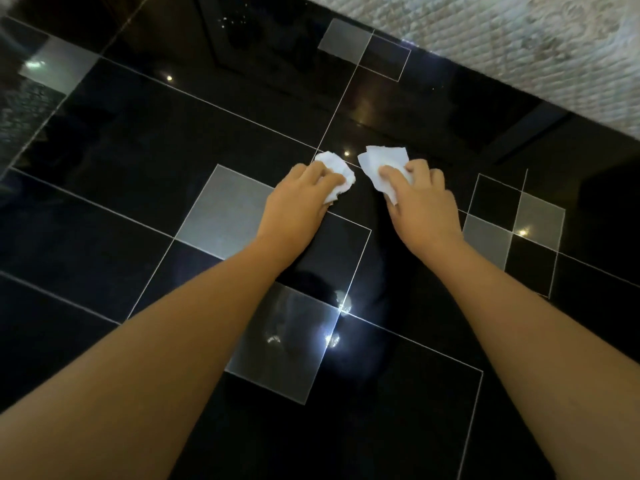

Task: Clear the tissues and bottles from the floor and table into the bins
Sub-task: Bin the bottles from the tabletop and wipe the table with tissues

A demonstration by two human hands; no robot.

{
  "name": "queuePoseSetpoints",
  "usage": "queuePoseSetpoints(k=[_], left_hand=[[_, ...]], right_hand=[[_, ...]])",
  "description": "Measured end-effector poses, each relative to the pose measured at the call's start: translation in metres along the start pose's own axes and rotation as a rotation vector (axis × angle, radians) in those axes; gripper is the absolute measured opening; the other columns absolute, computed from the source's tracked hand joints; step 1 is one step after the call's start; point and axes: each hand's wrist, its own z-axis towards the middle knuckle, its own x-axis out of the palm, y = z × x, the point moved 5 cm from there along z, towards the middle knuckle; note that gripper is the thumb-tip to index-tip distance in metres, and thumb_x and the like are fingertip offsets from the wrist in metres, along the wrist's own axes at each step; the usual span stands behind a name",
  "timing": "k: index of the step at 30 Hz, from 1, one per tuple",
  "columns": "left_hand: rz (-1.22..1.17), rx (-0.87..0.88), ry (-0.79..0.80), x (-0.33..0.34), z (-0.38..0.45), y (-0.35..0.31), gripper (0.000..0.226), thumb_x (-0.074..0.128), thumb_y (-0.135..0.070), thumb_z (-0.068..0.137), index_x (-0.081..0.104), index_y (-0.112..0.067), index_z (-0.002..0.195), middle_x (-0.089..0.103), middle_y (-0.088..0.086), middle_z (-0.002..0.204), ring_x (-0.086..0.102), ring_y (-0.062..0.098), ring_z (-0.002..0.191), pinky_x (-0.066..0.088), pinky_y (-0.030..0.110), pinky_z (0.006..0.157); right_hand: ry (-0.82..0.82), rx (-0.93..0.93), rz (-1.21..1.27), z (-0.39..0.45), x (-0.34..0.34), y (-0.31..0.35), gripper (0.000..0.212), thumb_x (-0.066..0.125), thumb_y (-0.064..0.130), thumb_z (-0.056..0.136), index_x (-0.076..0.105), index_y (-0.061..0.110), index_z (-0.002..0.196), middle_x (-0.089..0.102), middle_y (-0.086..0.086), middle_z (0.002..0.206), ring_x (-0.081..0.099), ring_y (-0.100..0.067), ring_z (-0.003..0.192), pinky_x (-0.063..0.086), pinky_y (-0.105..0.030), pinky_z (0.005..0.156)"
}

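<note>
Two crumpled white tissues lie on the glossy black tiled floor (pixel 138 161) in the middle of the view. My left hand (pixel 301 195) is closed over the left tissue (pixel 337 169), fingers pinching its near edge. My right hand (pixel 420 199) grips the right tissue (pixel 375 162), which spreads out flatter beyond the fingertips. Both arms reach down and forward from the bottom of the frame. The two tissues sit a short gap apart. No bottle or bin is in view.
A pale patterned rug (pixel 519 39) fills the upper right corner, its edge running diagonally. Frosted grey inset tiles (pixel 225 209) break up the dark floor. Dark furniture is reflected at the top centre.
</note>
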Motion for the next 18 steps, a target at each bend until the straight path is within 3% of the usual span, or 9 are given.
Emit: queuePoseSetpoints(k=[2,6,11,15,18], left_hand=[[-0.002,0.006,0.001,-0.001,-0.017,-0.007,0.029,0.060,-0.016,0.087,0.062,-0.019,0.116,0.057,0.003,0.114,0.051,0.026,0.100,0.050,0.039,0.061],[0.001,-0.003,0.077,-0.007,-0.046,-0.019,0.031,0.058,-0.011,0.088,0.061,-0.019,0.118,0.056,0.005,0.118,0.049,0.026,0.106,0.051,0.044,0.067],[-0.037,-0.093,0.119,-0.023,-0.101,-0.028,0.031,0.057,-0.005,0.087,0.063,-0.017,0.115,0.053,0.007,0.113,0.047,0.026,0.105,0.048,0.044,0.076],[-0.030,-0.080,0.155,-0.027,-0.171,-0.053,0.028,0.060,-0.005,0.084,0.066,-0.015,0.109,0.055,0.010,0.106,0.050,0.030,0.100,0.049,0.048,0.072],[-0.041,-0.086,0.131,-0.028,-0.229,-0.071,0.026,0.057,-0.006,0.086,0.067,-0.016,0.107,0.056,0.009,0.106,0.050,0.030,0.097,0.049,0.046,0.070]], right_hand=[[-0.020,-0.021,0.011,-0.016,-0.001,0.002,0.041,0.050,0.024,0.095,0.044,0.025,0.135,0.039,-0.014,0.131,0.041,-0.033,0.109,0.044,-0.043,0.078],[0.002,-0.013,0.110,-0.059,-0.004,0.009,0.032,0.049,0.019,0.093,0.050,0.022,0.126,0.041,-0.011,0.118,0.042,-0.028,0.102,0.045,-0.038,0.069],[0.155,-0.052,0.119,-0.133,-0.005,0.034,0.035,0.046,0.015,0.093,0.047,0.021,0.127,0.037,-0.010,0.121,0.042,-0.027,0.103,0.049,-0.039,0.074],[0.238,-0.094,0.127,-0.210,-0.002,0.056,0.039,0.046,0.022,0.093,0.045,0.024,0.132,0.037,-0.010,0.123,0.045,-0.028,0.105,0.047,-0.038,0.079],[0.256,-0.103,0.116,-0.273,0.007,0.075,0.036,0.045,0.022,0.094,0.046,0.023,0.130,0.038,-0.010,0.120,0.045,-0.029,0.101,0.044,-0.037,0.073]])
